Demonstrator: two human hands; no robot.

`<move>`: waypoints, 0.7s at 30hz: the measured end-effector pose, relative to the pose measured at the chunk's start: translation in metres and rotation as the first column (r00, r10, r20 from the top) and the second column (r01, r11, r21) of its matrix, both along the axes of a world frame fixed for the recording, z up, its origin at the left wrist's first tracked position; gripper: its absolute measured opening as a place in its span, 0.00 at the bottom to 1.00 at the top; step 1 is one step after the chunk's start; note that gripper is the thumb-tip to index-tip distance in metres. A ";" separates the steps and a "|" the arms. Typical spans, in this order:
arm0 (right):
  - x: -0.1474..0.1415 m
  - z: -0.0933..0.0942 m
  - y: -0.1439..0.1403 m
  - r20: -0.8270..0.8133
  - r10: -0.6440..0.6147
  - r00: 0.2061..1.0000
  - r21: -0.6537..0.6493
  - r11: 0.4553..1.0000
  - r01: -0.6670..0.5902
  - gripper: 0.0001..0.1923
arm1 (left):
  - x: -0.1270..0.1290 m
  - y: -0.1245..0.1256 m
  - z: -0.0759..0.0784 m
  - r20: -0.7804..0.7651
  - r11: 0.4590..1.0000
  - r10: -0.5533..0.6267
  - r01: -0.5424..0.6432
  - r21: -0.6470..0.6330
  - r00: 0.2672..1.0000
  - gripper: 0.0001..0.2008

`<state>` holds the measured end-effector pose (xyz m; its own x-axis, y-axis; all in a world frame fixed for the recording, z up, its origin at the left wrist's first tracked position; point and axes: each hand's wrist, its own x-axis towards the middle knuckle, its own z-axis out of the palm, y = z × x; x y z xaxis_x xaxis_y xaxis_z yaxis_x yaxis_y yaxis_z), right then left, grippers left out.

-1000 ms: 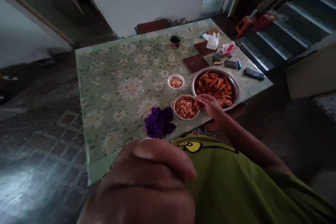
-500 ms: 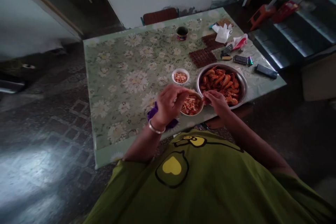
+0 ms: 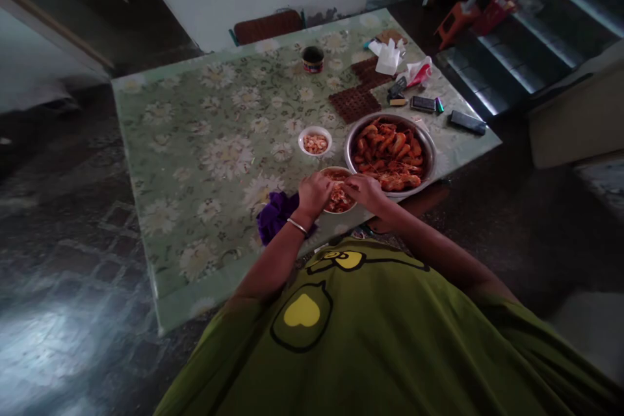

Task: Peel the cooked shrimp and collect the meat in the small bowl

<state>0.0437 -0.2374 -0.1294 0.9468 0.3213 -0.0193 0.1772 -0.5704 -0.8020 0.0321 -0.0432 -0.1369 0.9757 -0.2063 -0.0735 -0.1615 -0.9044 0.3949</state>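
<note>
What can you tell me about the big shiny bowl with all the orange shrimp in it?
The big bowl is round and silvery, and looks like metal. It sits upright on the flowery table, near the edge closest to the person. It is heaped with orange shrimp, whole with shells on. A smaller bowl sits just left of it. The right hand is beside its near rim; whether it touches is unclear.

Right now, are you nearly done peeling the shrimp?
Not nearly. Some look done: a small bowl holds peeled pieces. The left hand and right hand meet over the shell bowl; what they pinch is too small to tell. The metal bowl is full of whole shrimp.
</note>
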 end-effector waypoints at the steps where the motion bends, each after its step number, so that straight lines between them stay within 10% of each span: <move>1: 0.000 -0.001 0.001 0.023 0.038 0.999 -0.008 0.999 -0.038 0.05 | 0.000 0.002 0.001 0.015 1.000 0.021 -0.020 -0.012 1.000 0.14; 13: -0.007 0.009 -0.012 0.072 0.124 0.990 -0.012 0.992 -0.123 0.14 | -0.002 0.016 0.016 0.190 0.911 0.254 -0.169 -0.375 0.948 0.10; 17: -0.016 0.026 -0.042 0.052 0.043 0.998 0.022 0.999 -0.044 0.11 | -0.005 0.020 0.036 0.157 0.798 0.350 -0.206 -0.567 0.923 0.10; 21: -0.027 0.048 -0.083 0.069 -0.159 0.985 0.110 0.982 0.151 0.14 | -0.010 0.017 0.072 0.007 0.568 0.429 -0.264 -0.779 0.903 0.10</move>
